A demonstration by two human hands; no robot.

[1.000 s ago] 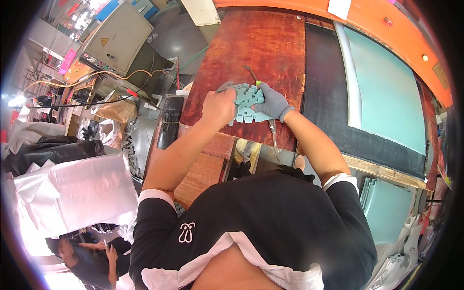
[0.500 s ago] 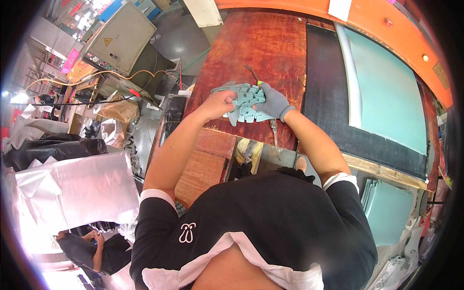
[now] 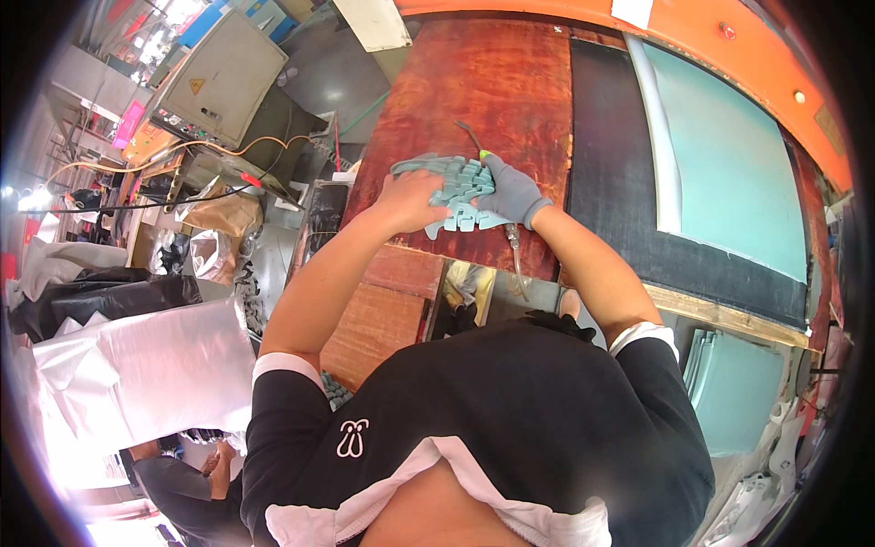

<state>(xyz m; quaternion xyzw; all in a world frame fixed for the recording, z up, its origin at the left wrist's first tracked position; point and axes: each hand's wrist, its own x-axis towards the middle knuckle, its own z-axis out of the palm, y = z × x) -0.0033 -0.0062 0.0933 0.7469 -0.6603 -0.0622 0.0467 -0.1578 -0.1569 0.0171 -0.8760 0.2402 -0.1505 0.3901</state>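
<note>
My bare left hand [image 3: 407,201] grips the left part of a stack of teal pieces [image 3: 463,180] with notched, scalloped edges. Its fingers lie across the top and its thumb is at the near side. My right hand [image 3: 516,192], in a grey glove, is closed around an air blow gun, its body mostly hidden. The gun's thin bent nozzle [image 3: 471,138] and lime-green part show past the thumb. Below the palm hangs a metal fitting [image 3: 512,234] with a clear hose. The right palm's inner side rests against the stack's right end.
Beneath my hands is a reddish-brown wooden board [image 3: 510,82]. To its right, a large teal sheet [image 3: 725,155] lies on a black surface [image 3: 606,137]. An orange machine beam [image 3: 674,20] crosses the far side. Silvery sheeting [image 3: 150,365] lies at left, near another person [image 3: 187,483].
My left hand has shifted from pinching at the stack's left side to lying over it, fingers across the pieces. The right hand keeps its hold on the blow gun.
</note>
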